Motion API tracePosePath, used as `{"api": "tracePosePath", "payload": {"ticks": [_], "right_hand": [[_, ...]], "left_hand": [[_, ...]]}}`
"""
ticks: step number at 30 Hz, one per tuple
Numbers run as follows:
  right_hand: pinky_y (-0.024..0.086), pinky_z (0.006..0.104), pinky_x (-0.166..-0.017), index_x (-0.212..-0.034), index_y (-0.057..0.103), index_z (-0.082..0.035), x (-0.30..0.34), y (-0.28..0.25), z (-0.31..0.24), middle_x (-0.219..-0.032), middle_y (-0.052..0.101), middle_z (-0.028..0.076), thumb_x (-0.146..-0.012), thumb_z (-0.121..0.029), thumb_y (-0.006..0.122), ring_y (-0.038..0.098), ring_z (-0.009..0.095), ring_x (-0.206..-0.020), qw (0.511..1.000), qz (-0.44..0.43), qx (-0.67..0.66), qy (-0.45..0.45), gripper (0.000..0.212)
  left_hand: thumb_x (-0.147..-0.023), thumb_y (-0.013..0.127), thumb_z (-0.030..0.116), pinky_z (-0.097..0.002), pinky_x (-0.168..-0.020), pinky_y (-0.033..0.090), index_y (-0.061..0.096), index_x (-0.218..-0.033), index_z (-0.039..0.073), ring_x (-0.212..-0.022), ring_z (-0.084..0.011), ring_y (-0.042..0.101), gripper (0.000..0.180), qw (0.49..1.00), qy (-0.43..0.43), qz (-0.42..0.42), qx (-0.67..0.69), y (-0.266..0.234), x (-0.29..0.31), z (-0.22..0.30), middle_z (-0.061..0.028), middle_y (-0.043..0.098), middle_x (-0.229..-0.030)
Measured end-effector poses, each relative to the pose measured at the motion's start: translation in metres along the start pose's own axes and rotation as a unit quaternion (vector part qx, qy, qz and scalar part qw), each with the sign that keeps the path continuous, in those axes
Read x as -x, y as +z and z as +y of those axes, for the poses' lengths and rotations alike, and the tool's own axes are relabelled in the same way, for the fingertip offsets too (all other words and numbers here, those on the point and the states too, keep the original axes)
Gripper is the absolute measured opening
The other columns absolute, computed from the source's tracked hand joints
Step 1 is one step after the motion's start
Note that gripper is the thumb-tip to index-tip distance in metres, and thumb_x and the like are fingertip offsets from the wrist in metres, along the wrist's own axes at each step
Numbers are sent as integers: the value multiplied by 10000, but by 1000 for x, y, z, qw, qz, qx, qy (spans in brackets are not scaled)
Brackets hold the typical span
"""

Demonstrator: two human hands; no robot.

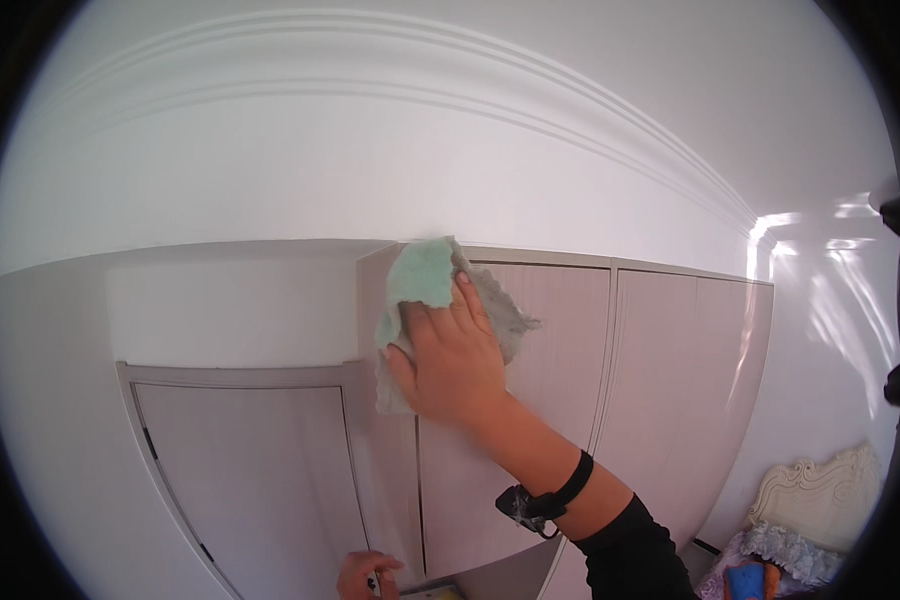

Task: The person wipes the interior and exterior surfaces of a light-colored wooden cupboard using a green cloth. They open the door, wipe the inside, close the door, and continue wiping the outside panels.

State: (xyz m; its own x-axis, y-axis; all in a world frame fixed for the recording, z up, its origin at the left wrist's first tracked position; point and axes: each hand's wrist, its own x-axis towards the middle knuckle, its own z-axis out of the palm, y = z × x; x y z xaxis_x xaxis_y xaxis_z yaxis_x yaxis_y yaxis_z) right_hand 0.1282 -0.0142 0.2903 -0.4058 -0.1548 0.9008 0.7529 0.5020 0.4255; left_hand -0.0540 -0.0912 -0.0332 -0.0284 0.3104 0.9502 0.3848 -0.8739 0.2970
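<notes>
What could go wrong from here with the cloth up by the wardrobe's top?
1. The cloth bunches around the right hand, with a ragged edge sticking out; that edge might snag at the wardrobe door.
2. The black device strapped to the right arm juts out and could knock the door, though depth is hard to judge.
3. The left hand is cut off below; if it isn't bracing, balance might suffer.

My cleaning cloth (423,275) looks like soft, fuzzy fabric with a ragged edge. I see faintly grained, wood-look wardrobe doors (685,375) with a low sheen, a smooth, matt wall (270,170), a carved, satin-looking headboard (808,492), gathered fabric ruffles (792,552), and my own matt cloth sleeve (635,553).
</notes>
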Motion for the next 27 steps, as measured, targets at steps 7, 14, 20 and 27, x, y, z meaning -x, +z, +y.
{"api": "tracePosePath", "payload": {"ticks": [7, 14, 20, 27], "right_hand": [[323, 585, -1311, -1337, 710, 26, 22, -20, 21, -1519, 587, 217, -988, -418, 734, 485, 445, -1510, 999, -12, -24, 19, 565], [297, 587, -1323, -1353, 701, 52, 54, -38, 73, -1497, 605, 228, -1010, -474, 696, 479, 454, -1516, 995, 2, 25, 94, 628], [326, 611, -1287, -1351, 649, 126, 94, -57, 133, -1433, 611, 310, -1006, -422, 702, 528, 498, -1418, 987, 40, 85, 129, 650], [310, 634, -1276, -1213, 660, 157, 113, -61, 157, -1359, 625, 361, -1034, -395, 671, 534, 547, -1359, 957, 71, 118, 256, 580]], "left_hand": [[-1006, 664, 186, -541, -1184, 432, 284, -1645, -81, -1447, -413, 466, 789, 1000, -3, 24, 9, 48, -92, 1, -267, 394, -1632], [-982, 684, 229, -538, -1225, 327, 232, -1649, -121, -1444, -431, 398, 880, 997, 7, -23, -79, 71, -101, -25, -320, 340, -1643], [-983, 702, 245, -538, -1245, 276, 215, -1654, -133, -1472, -412, 350, 910, 1000, 8, 8, -23, 82, -89, -40, -303, 319, -1645], [-1013, 681, 296, -530, -1259, 259, 208, -1658, -137, -1477, -401, 349, 909, 1000, 17, 13, 16, 86, -89, -42, -290, 328, -1627]]}}
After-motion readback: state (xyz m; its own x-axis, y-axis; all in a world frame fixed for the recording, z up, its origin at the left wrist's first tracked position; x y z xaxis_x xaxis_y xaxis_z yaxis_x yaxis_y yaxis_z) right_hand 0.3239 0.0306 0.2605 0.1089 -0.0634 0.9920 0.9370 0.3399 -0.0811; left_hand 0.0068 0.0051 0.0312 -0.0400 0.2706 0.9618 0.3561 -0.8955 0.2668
